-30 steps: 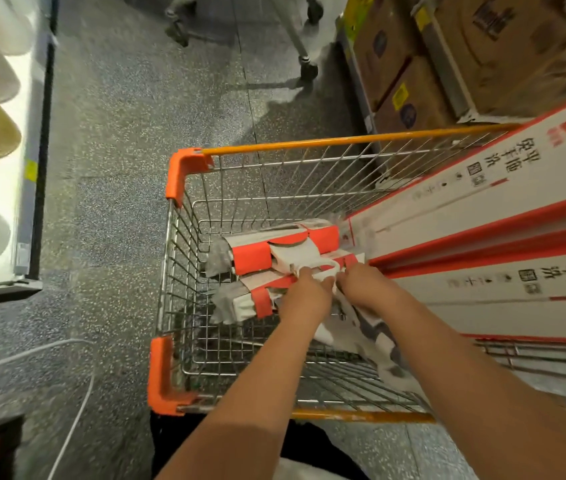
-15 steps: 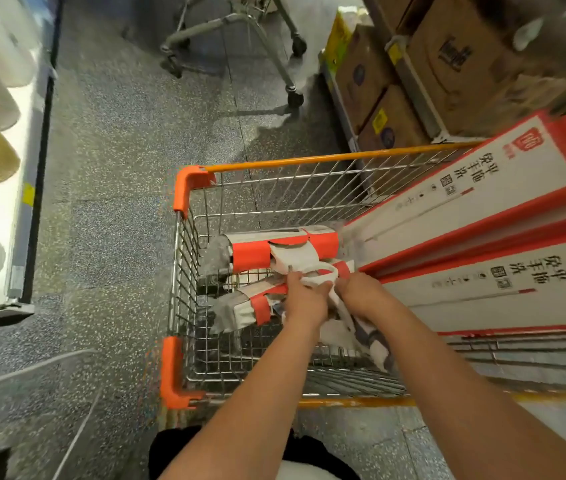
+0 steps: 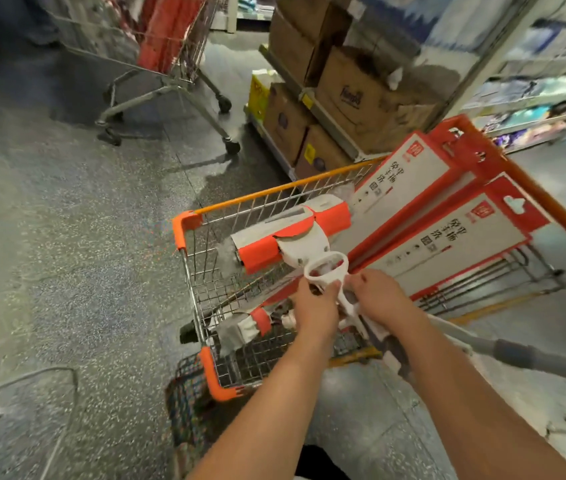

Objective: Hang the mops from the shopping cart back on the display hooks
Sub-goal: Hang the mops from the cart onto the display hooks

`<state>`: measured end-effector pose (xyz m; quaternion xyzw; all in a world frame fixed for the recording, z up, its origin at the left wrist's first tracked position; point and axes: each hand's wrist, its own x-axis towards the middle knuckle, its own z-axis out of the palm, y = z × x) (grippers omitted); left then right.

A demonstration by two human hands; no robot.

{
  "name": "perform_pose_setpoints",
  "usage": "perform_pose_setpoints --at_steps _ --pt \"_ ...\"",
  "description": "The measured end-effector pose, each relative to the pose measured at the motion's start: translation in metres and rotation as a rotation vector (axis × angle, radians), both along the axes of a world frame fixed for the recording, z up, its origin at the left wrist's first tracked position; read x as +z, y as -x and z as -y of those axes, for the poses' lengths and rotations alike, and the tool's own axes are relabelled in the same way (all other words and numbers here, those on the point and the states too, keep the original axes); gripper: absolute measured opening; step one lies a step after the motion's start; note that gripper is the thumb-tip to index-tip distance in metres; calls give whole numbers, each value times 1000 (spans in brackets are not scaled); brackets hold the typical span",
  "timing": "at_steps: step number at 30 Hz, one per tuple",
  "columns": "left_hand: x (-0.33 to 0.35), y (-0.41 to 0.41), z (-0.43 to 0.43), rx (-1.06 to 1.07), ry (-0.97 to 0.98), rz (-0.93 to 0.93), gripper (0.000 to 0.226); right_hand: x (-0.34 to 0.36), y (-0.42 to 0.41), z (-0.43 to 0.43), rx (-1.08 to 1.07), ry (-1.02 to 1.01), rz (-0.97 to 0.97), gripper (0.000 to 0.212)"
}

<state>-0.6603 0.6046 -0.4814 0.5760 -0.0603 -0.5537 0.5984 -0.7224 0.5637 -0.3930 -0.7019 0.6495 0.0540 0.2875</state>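
You stand on a speckled grey floor (image 3: pixel 84 237) in a shop aisle; stacked cardboard boxes (image 3: pixel 350 95) sit at 1 o'clock, blurred stocked shelves (image 3: pixel 534 98) at 2 o'clock, and another wire cart (image 3: pixel 156 46) at 11 o'clock. The orange-rimmed shopping cart (image 3: pixel 188 226) is straight ahead at 12 o'clock; 2 long red-and-white card sleeves (image 3: pixel 409 188) lean over its rim toward 2 o'clock.

Your left hand (image 3: pixel 316 310) is curled round the white neck of the mop (image 3: pixel 292 233) just below its loop; your right hand (image 3: pixel 378 297) is wrapped round the same neck just beside it, at 3 o'clock of the left. The mop's head is tilted, up in the cart's mouth; a second mop (image 3: pixel 250 325) lies on the cart's bottom at 7 o'clock of the raised head.

Half a second ago both mop heads lay stacked low in the cart; now 1 has risen clear of the other; your view has swung up, bringing in the shelves and more of the far cart.
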Motion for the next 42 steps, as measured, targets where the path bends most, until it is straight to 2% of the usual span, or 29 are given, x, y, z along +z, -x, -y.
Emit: perform_pose_setpoints --at_steps 3,7,12,14,17,23,28,34,42 --pt "14 6 -12 22 52 5 37 14 7 -16 -2 79 54 32" --pt "37 16 -28 15 107 63 44 33 23 -34 12 156 147 39" --pt "78 40 -45 70 207 110 23 57 55 -47 66 228 275 37" --pt "98 50 -53 82 256 136 29 72 65 -52 116 262 309 34" --pt "128 62 -65 140 330 151 52 92 77 -62 106 320 422 34" --pt "184 62 -99 309 510 289 43 137 76 -88 197 386 698 29" --pt "226 32 -143 466 530 500 64 164 37 -121 301 345 952 27" --pt "265 -20 -197 720 556 621 66 195 -36 -164 461 341 1125 31" --pt "303 -129 -291 929 534 859 72 226 -160 -257 604 207 1384 23"
